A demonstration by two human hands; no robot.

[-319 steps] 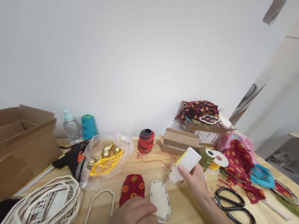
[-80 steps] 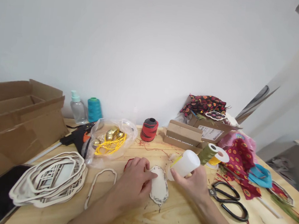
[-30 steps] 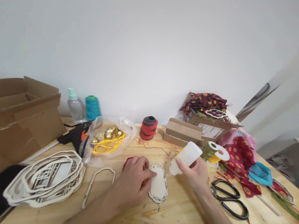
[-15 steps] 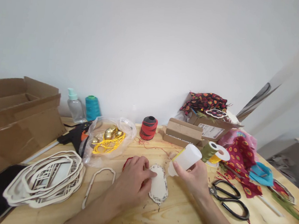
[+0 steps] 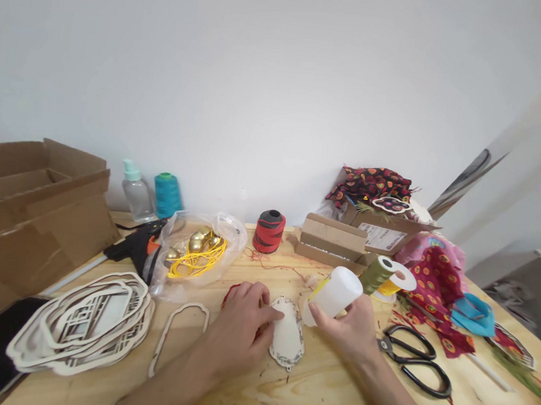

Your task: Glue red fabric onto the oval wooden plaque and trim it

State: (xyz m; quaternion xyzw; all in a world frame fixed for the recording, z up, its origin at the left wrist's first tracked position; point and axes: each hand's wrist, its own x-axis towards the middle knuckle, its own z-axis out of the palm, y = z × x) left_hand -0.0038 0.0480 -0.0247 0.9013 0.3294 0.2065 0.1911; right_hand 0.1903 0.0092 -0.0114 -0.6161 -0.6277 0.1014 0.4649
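My right hand (image 5: 354, 330) is wrapped round a white translucent bottle (image 5: 336, 293) with a yellow mark on its side. The bottle is tilted, its bottom end up and to the right, and its lower left end is close to the table. My left hand (image 5: 245, 322) holds down a pale, scalloped plaque (image 5: 287, 336) with its index finger on the upper left edge. Dark and white specks line the plaque's border. A bit of red cloth (image 5: 229, 293) shows behind my left hand, mostly hidden. A thin pale frame (image 5: 161, 333) lies left of that hand.
Black-handled scissors (image 5: 416, 359) lie right of my right hand, beside thread spools (image 5: 377, 275) and patterned red cloth (image 5: 436, 278). A red thread cone (image 5: 269, 231) stands behind. Leftward are stacked wooden frames (image 5: 83, 324), a bag of gold bells (image 5: 200, 253), a glue gun (image 5: 133, 249) and a cardboard box (image 5: 39, 236).
The bottle in my right hand has dropped slightly and turned a little, its bottom end now facing me more. My left hand and the plaque have stayed in place.
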